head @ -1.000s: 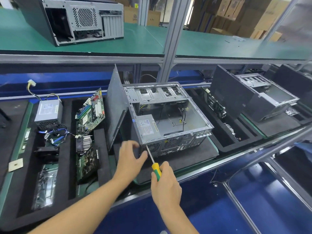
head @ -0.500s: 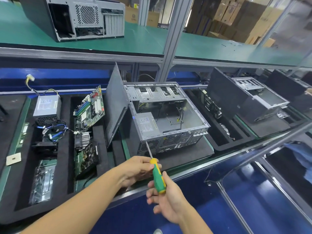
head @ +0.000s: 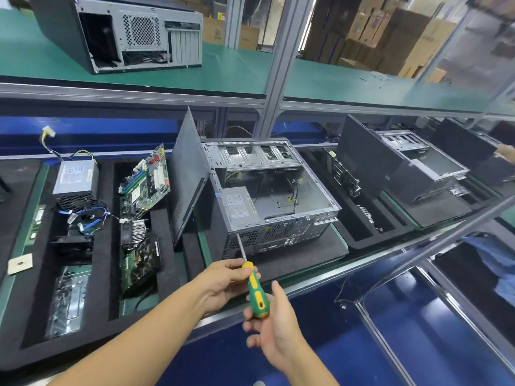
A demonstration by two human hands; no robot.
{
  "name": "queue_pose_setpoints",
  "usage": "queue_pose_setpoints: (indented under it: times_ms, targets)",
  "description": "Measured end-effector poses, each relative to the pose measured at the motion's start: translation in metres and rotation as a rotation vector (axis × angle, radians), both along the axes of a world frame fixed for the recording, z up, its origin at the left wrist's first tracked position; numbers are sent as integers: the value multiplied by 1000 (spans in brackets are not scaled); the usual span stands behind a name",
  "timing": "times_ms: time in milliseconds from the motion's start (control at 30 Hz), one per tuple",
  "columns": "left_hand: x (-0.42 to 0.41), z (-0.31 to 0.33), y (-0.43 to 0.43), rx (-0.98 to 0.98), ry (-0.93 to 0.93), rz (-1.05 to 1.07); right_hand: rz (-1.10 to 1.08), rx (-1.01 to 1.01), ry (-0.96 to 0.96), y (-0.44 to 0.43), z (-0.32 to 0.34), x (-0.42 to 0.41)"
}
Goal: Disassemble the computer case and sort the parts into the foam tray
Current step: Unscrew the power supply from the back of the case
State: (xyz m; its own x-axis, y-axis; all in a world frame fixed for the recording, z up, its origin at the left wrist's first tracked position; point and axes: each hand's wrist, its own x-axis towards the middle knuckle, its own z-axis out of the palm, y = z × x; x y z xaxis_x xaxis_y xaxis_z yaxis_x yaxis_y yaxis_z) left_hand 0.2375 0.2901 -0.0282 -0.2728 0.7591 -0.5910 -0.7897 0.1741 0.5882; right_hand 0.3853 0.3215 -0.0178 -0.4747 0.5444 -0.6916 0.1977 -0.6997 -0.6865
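An open grey computer case (head: 278, 201) lies on its side on black foam, with a power supply (head: 237, 208) still inside at its near left corner. A dark side panel (head: 188, 176) leans against the case's left. My right hand (head: 274, 327) grips the green and yellow screwdriver (head: 256, 291), whose tip touches the case's rear panel near the power supply. My left hand (head: 224, 282) pinches the top of the screwdriver's handle. The black foam tray (head: 106, 277) at left holds another power supply (head: 75, 181), a motherboard (head: 146, 185), a heatsink, cables and a card.
Another computer case (head: 119, 34) sits on the green upper shelf. A second open case (head: 404, 165) with its own foam tray stands to the right. A metal rail runs along the bench's near edge, with blue floor below.
My left hand left the case's corner and came back to the screwdriver's handle. The right hand drew back and lower on the handle. The camera view shifted slightly.
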Motion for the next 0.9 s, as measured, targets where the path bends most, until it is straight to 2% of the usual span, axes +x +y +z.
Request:
queue_pose_setpoints:
  times_ms: [100, 267, 367, 500, 567, 633, 700, 733, 833, 900]
  targets:
    - [-2, 1, -3, 77, -58, -28, -27, 14, 26, -4, 1, -3]
    - [8, 7, 3, 2, 161, -242, -49, 167, 0, -13, -2, -5]
    - [12, 7, 5, -7, 115, -141, -59, 163, 30, -14, -1, -6]
    - [10, 10, 2, 75, -14, -62, -101, -54, 104, -12, 4, -3]
    - [10, 8, 2, 119, -73, -30, -108, -94, 129, -10, 4, -2]
    - [11, 10, 5, 103, -18, -48, -138, -61, 145, -10, 6, -4]
    - [14, 13, 8, 7, 161, -153, -173, 6, 155, -9, 6, -7]
    - [17, 12, 9, -19, 191, -188, -177, 50, 147, -9, 5, -8]
    - [18, 8, 8, -50, 155, -145, -160, 145, 117, -10, 1, -7]
    - [17, 6, 4, -56, 132, -86, -173, 137, 121, -12, 2, -7]
